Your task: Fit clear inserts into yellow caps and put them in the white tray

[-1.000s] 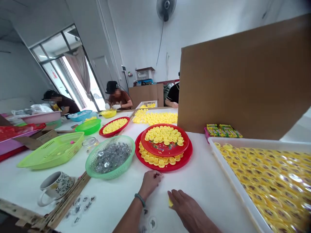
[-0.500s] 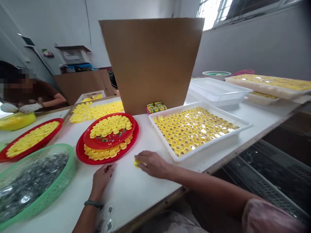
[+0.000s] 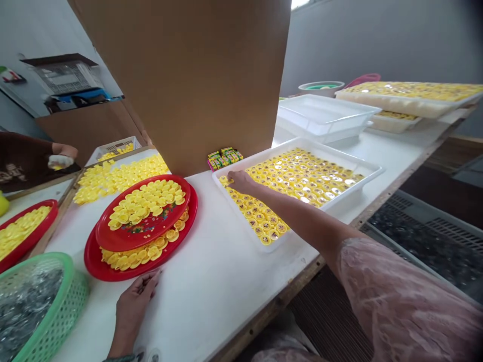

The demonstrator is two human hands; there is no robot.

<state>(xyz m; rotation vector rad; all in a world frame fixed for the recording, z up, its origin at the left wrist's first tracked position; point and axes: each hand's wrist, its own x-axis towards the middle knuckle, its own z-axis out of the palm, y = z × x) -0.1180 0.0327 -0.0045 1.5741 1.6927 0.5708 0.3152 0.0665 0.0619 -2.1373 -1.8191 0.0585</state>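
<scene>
My right hand (image 3: 241,182) reaches into the far left corner of a white tray (image 3: 245,226), fingers closed at a yellow disc there; the hand partly hides what they pinch. Rows of round yellow discs (image 3: 264,219) with small printed pictures fill much of this tray. My left hand (image 3: 136,300) rests at the near edge of the lower red plate (image 3: 192,213), its fingers curled together; whatever they may hold is hidden. Yellow round pieces (image 3: 145,201) lie on the upper red plate (image 3: 113,241), which is stacked on pieces in the lower one.
A green basket (image 3: 71,286) of clear plastic parts stands at left, near another red plate (image 3: 49,221). Loose yellow pieces (image 3: 116,176) lie beyond. A cardboard panel (image 3: 204,75) rises behind small green-yellow packs (image 3: 225,158). More white trays (image 3: 324,118) stand right. A co-worker's gloved hand (image 3: 61,161) shows.
My right hand has moved from the bare tabletop with a yellow piece to the tray's far left corner. My left hand stays beside the red plates. The view has shifted.
</scene>
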